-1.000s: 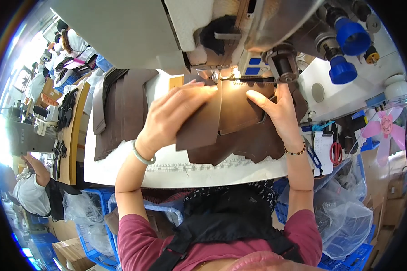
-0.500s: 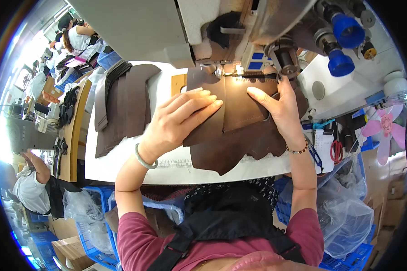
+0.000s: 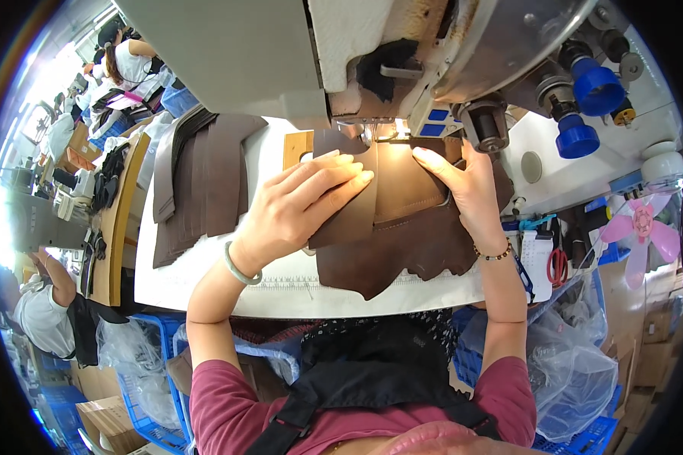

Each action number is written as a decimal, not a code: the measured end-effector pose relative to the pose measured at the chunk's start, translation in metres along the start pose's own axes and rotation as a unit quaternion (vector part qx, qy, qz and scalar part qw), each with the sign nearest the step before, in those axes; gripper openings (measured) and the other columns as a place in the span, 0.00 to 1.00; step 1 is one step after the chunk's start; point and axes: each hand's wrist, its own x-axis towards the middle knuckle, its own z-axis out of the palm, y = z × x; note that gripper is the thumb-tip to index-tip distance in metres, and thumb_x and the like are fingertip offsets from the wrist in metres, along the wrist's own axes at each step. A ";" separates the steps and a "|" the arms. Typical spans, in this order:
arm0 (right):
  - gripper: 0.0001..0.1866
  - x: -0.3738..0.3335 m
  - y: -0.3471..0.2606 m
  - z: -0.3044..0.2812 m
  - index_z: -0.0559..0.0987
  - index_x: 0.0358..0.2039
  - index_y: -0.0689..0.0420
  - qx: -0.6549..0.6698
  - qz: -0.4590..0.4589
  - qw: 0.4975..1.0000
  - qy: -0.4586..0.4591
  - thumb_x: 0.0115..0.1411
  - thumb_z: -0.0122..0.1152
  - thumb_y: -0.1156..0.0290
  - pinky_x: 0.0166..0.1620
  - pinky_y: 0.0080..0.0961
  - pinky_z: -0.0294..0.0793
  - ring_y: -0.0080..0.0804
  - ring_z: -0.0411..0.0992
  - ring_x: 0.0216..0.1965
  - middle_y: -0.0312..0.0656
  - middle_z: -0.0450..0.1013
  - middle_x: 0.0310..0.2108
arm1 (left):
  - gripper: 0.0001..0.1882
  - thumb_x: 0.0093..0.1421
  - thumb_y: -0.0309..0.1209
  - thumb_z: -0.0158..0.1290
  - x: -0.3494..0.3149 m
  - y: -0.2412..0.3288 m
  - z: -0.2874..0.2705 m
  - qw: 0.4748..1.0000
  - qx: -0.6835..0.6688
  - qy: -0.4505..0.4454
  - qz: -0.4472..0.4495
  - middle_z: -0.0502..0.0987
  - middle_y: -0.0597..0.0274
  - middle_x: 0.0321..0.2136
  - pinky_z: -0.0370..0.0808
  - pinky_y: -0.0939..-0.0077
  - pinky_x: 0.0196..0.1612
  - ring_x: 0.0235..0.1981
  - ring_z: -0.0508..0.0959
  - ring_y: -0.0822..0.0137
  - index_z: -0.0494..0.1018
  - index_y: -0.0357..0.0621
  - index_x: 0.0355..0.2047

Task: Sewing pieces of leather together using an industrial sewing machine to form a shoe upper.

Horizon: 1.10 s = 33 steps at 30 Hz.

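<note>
A brown leather panel with stitched edges lies under the lit needle area of a sewing machine. My left hand rests on the panel's left part, fingers stretched out and flat. My right hand is at the panel's right side, its thumb pressed on top and its other fingers around the far right edge, partly hidden. Beneath it, a larger dark brown leather piece with a wavy edge spreads toward me over the white table. The machine head hides the panel's far edge.
Stacked dark leather pieces lie at the table's left. On the right are red-handled scissors, a pink fan and blue-capped machine knobs. Blue crates stand below. Two people are at the far left.
The view has shifted slightly, with the machine head appearing lower and further right. Both hands keep nearly the same places on the leather, and the panel's far stitched edge is now more hidden under the machine.
</note>
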 end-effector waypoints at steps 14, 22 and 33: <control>0.29 0.006 0.004 0.002 0.67 0.53 0.67 0.006 -0.050 0.999 0.014 0.54 0.68 0.72 0.49 0.22 0.73 0.25 0.74 0.44 0.43 0.73 0.45 | 0.24 0.43 0.28 0.58 -0.005 0.001 0.001 1.000 0.009 -0.003 -0.021 0.76 0.56 0.39 0.80 0.61 0.48 0.43 0.79 0.53 0.78 0.41 0.44; 0.24 0.014 0.004 -0.003 0.69 0.53 0.64 0.031 -0.009 0.999 0.007 0.56 0.64 0.74 0.51 0.23 0.71 0.26 0.73 0.45 0.42 0.73 0.45 | 0.27 0.41 0.25 0.58 0.001 -0.001 0.007 0.999 0.006 0.003 -0.042 0.76 0.57 0.38 0.80 0.62 0.49 0.43 0.79 0.55 0.78 0.41 0.46; 0.27 -0.047 0.024 -0.010 0.64 0.57 0.63 0.321 0.087 0.941 -0.061 0.65 0.57 0.60 0.43 0.30 0.79 0.31 0.76 0.45 0.46 0.72 0.50 | 0.17 0.47 0.25 0.60 -0.014 -0.018 0.016 0.995 -0.044 0.035 0.079 0.78 0.62 0.44 0.74 0.54 0.57 0.50 0.76 0.55 0.80 0.45 0.41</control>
